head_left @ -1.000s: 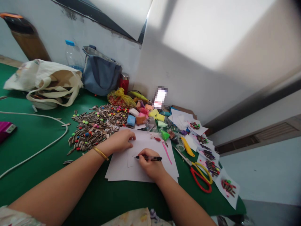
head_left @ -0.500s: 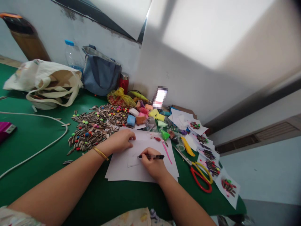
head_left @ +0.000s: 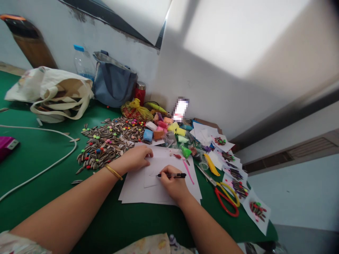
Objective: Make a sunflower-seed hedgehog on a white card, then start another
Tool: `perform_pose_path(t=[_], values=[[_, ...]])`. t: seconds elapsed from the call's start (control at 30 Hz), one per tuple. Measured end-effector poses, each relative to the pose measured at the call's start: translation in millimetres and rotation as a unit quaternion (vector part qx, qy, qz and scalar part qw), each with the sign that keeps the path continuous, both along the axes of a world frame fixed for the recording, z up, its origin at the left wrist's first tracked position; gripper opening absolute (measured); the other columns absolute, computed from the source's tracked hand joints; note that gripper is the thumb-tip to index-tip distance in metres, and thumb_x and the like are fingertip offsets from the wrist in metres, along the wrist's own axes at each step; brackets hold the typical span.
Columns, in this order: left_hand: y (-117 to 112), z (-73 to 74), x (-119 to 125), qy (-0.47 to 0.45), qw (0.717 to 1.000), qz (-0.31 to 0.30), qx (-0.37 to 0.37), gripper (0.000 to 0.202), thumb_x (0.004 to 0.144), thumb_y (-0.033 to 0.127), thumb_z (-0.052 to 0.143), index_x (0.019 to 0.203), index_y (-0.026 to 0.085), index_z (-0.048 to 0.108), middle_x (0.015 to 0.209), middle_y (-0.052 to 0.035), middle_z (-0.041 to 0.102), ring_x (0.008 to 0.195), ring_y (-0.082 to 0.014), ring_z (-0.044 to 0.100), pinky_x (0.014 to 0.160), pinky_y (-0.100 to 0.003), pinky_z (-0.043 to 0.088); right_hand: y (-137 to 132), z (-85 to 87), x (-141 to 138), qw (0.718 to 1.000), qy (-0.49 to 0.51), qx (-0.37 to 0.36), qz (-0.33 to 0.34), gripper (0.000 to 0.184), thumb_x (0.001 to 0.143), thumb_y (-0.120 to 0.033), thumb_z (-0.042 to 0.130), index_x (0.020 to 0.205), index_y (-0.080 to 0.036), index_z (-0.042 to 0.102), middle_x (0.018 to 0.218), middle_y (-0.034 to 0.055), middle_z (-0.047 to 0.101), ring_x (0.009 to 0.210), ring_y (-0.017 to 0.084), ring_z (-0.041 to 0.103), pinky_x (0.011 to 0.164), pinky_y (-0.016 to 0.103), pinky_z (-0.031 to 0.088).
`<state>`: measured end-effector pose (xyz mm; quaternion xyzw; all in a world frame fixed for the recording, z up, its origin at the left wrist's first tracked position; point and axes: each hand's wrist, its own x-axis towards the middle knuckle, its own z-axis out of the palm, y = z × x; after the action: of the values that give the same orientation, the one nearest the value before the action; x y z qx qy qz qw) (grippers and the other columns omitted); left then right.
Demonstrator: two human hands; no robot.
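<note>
A black pen is gripped in my right hand, its tip resting on a small white paper. Faint dark lines show near the tip. My left hand lies on the paper's upper left with the thumb apart from the bent fingers, steadying it. Beneath the small paper are larger white sheets. On them, right of the pen, lie a pink strip and a small red piece. Striped sunflower seeds, mixed with coloured ones, are heaped left of my left hand.
Yellow-and-red-handled scissors and a yellow cutter lie to the right. Small papers with seed pictures line the right edge. Coloured clay packs, a phone, a blue bag and a white bag stand behind; a cable curves left.
The pen and my right hand have shifted very slightly to the right over the paper. My left hand keeps its place.
</note>
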<state>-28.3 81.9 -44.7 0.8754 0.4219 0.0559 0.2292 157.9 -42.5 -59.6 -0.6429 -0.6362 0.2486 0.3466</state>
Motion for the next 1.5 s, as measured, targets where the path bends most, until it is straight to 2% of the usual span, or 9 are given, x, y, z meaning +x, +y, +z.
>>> perform_pose_path(t=[0.27,0.43,0.63,1.0,1.5], values=[[0.4,-2.2,-0.5,-0.002,1.000,-0.003,0.007,0.033,0.071,0.026,0.071,0.104,0.022,0.071,0.107,-0.0069,0.070,0.099,-0.0257,0.063,0.083,-0.032,0.047,-0.4,1.7,1.0,1.000,0.007,0.001,-0.002,0.014,0.079,-0.019,0.052,0.072,-0.021,0.064,0.070,0.0005,0.064,0.069,0.017,0.059,0.064,0.027,0.043],[0.5,-2.6,-0.1,-0.006,1.000,-0.003,0.007,0.031,0.071,0.025,0.070,0.102,0.022,0.071,0.104,-0.0055,0.070,0.097,-0.0244,0.063,0.082,-0.032,0.047,-0.3,2.4,3.1,0.999,0.040,0.013,0.006,0.015,0.084,-0.024,0.053,0.083,-0.021,0.067,0.078,0.0014,0.067,0.075,0.017,0.061,0.068,0.027,0.045],[1.5,-3.6,0.5,-0.011,1.000,-0.004,0.005,0.032,0.071,0.025,0.070,0.102,0.021,0.071,0.102,-0.0053,0.070,0.095,-0.0241,0.063,0.081,-0.031,0.048,1.7,2.7,1.6,0.999,0.037,-0.011,0.022,0.015,0.087,-0.025,0.055,0.089,-0.021,0.069,0.082,0.0007,0.069,0.077,0.017,0.062,0.071,0.028,0.046],[0.6,-3.5,0.3,-0.014,1.000,-0.008,0.007,0.032,0.071,0.025,0.070,0.103,0.021,0.070,0.106,-0.0058,0.070,0.100,-0.0254,0.063,0.083,-0.032,0.047,2.5,3.1,0.2,0.999,0.028,-0.019,0.025,0.015,0.087,-0.025,0.056,0.088,-0.022,0.070,0.082,-0.0001,0.069,0.078,0.016,0.063,0.071,0.027,0.047],[1.7,-5.2,-0.6,-0.016,1.000,0.001,0.005,0.032,0.071,0.026,0.070,0.103,0.022,0.070,0.104,-0.0054,0.070,0.095,-0.0235,0.063,0.080,-0.031,0.048,3.0,3.8,-0.8,1.000,0.006,-0.019,0.022,0.015,0.087,-0.024,0.056,0.089,-0.022,0.071,0.084,0.0006,0.071,0.080,0.017,0.064,0.072,0.028,0.047]])
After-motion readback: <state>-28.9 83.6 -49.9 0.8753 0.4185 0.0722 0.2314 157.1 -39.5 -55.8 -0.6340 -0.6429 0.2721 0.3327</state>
